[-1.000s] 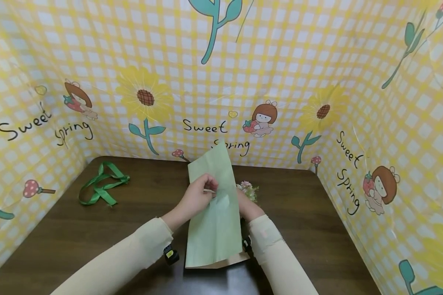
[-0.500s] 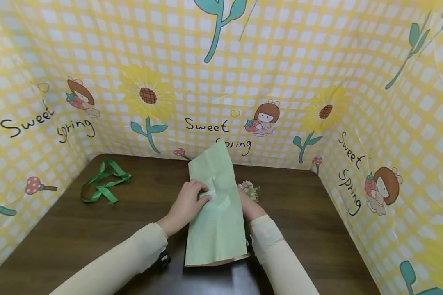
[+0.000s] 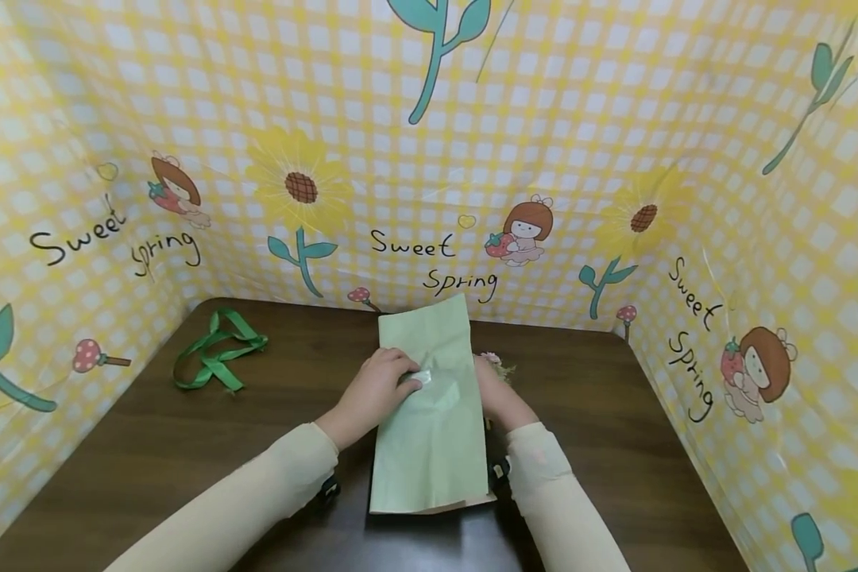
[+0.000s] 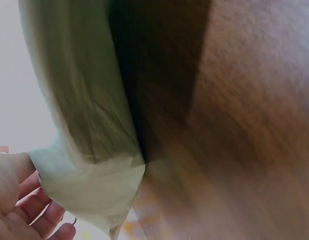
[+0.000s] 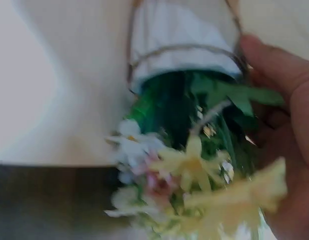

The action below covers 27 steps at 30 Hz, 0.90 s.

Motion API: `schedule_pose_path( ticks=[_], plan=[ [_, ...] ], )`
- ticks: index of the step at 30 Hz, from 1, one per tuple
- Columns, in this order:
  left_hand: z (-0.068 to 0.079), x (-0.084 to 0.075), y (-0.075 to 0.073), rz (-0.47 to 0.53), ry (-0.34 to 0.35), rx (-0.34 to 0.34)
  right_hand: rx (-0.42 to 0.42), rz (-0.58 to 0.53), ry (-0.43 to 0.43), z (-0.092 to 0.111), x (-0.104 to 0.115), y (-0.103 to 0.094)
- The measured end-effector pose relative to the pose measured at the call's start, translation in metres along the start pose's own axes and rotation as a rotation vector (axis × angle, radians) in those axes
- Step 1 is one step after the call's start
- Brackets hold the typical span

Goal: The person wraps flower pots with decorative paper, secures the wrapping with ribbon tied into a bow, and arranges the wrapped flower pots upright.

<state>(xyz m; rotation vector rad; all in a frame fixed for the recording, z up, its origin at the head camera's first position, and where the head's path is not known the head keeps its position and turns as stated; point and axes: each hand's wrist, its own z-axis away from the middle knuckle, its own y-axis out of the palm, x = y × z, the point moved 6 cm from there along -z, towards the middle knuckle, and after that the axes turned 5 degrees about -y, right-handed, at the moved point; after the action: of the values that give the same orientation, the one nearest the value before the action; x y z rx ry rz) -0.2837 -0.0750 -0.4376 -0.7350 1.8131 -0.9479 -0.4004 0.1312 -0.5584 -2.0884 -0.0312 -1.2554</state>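
A pale green sheet of wrapping paper [image 3: 429,445] stands creased in the middle, with a small strip of clear tape [image 3: 423,376] on its face. My left hand [image 3: 379,393] presses at the tape from the left, fingers loosely bent; in the left wrist view its thumb lies against the paper [image 4: 89,185]. My right hand [image 3: 504,397] is partly hidden behind the paper's right edge. In the right wrist view, it grips a bunch of flowers [image 5: 194,170], white, pink and yellow, set in a white holder [image 5: 184,32] trimmed with brown cord. The thumb rests on the holder's side.
A loose green ribbon [image 3: 218,353] lies at the back left of the dark wooden table [image 3: 279,508]. Yellow checked cloth [image 3: 314,103] with printed flowers rises along the back and both sides. A black wrist camera [image 3: 326,488] hangs under the left sleeve.
My left hand has gone from curled fingers above the tape to fingers and thumb lowered onto it. The paper's top has tipped lower, and my right hand covers more of the flowers.
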Motion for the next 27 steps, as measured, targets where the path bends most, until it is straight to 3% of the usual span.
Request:
schedule_pose_path(
  ticks=[1, 3, 6, 7, 10, 15, 22, 27],
  plan=[
    [0.000, -0.001, 0.001, -0.014, 0.002, 0.005, -0.033, 0.019, 0.004, 0.005, 0.030, -0.011],
    [-0.001, -0.002, 0.003, -0.045, 0.012, 0.007, -0.089, 0.092, 0.192, 0.017, 0.087, -0.030],
    [-0.001, -0.005, 0.002, -0.090, 0.047, 0.006, -0.212, -0.062, 0.340, 0.034, 0.137, -0.051],
    [-0.001, -0.007, 0.001, -0.107, 0.064, 0.002, -0.238, -0.123, 0.383, 0.039, 0.144, -0.056],
    [0.001, -0.011, -0.001, -0.169, 0.106, -0.007, -0.246, -0.205, 0.431, 0.046, 0.151, -0.061],
    [0.003, -0.017, -0.003, -0.261, 0.150, -0.020, -0.162, -0.046, 0.383, 0.050, 0.149, -0.055],
    [0.004, -0.019, -0.002, -0.302, 0.146, -0.022, -0.235, -0.099, 0.484, 0.058, 0.134, -0.051],
    [0.005, -0.019, -0.006, -0.295, 0.129, 0.010, -0.219, -0.124, 0.521, 0.063, 0.122, -0.046]
  ],
)
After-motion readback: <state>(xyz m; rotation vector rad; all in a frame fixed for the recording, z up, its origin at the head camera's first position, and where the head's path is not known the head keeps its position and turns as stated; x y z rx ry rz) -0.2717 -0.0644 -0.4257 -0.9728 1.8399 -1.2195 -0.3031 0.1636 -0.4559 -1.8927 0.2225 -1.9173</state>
